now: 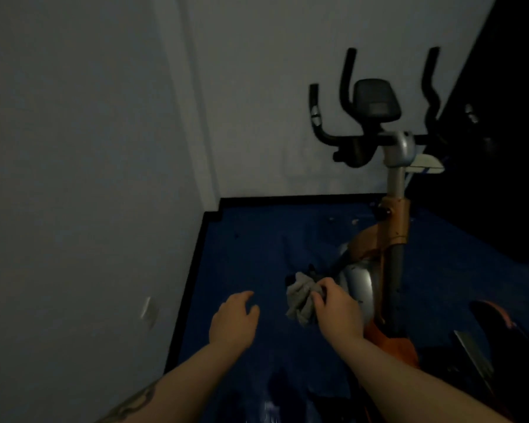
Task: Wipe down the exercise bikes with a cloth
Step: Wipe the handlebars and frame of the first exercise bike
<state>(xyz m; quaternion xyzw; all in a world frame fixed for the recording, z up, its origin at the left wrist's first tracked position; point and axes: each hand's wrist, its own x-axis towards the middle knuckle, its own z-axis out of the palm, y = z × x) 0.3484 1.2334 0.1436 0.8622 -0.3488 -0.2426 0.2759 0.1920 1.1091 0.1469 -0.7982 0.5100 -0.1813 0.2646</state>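
We see the right hand (336, 306) clutching a grey cloth (301, 300) against what seems the exercise bike (393, 209) pedal; the left hand (234, 320) hovers open, fingers apart.

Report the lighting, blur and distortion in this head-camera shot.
Head view: dim and underexposed, the right edge nearly black; wide-angle bending tilts the pale walls; motion blur smears the black curved handlebars of the orange-and-silver exercise bike; the right hand gripping the crumpled grey cloth and the open left hand look soft.
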